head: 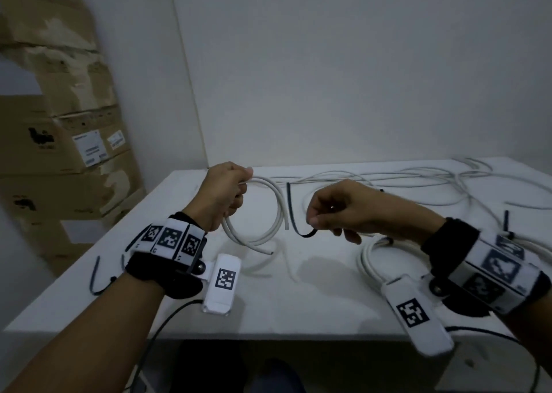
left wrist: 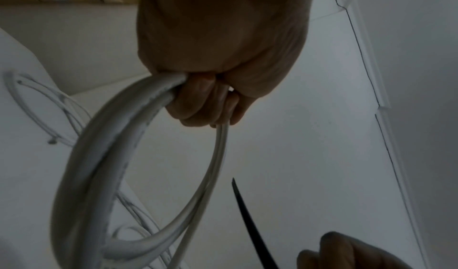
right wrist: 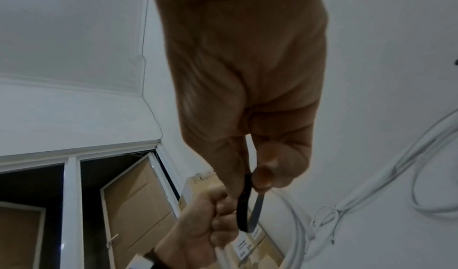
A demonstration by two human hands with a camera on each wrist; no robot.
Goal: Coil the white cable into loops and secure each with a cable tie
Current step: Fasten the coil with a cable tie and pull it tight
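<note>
Coil: white cable wound in a few loops, held up above the table near its left edge, cut end hanging at the bottom.
Left hand: fist closed round the gathered strands at the coil's top; loops hang free below.
Right hand: thumb and forefinger pinch a black cable tie, bent into a U, just right of the coil, not touching it.
Handling: cable looks light but springy; judged likely to spring open if the grip slackens. Tie is thin and flexible; best wrapped close beside the holding fist.
Loose cable: sprawled along the table's far edge.
Hidden: the tie's locking head is probably inside the right fingers. A second coil lies partly under the right wrist.
</note>
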